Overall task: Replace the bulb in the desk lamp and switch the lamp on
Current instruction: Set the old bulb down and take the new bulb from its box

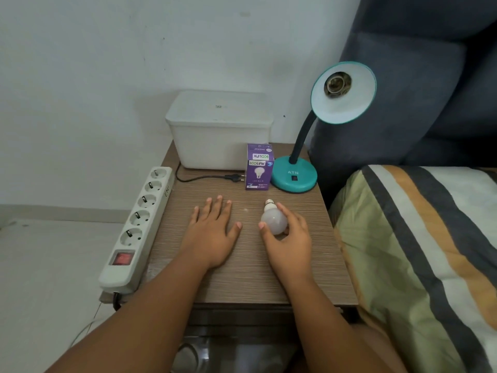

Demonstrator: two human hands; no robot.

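**Bulb in hand, socket bare: a light, breakable thing to be held by its dome**

The small wooden table carries everything. At its eleven o'clock sits a white lidded box; along the nine o'clock edge lies a white power strip with its red switch nearest the person. At one o'clock stands the teal desk lamp, gooseneck curving up to a shade tipped toward us, and the socket inside it is plainly bare. The lamp's plug lies loose on the tabletop at twelve o'clock, in no outlet. Just beside the lamp base stands a purple bulb carton.

The left hand lies flat and spread on the wood, holding nothing. The right hand, at about three o'clock from it, curls round the white bulb, thumb on one side and fingers on the other, with the bulb resting on the table and its metal screw base pointing toward twelve o'clock.

I'd judge that bulb very light, smooth and a bit slippery, its shell easy to crack if squeezed or dropped. The widest part of the dome is the place to hold, leaving the threads free. The gooseneck looks bendy, so the shade will likely want steadying with the idle hand.
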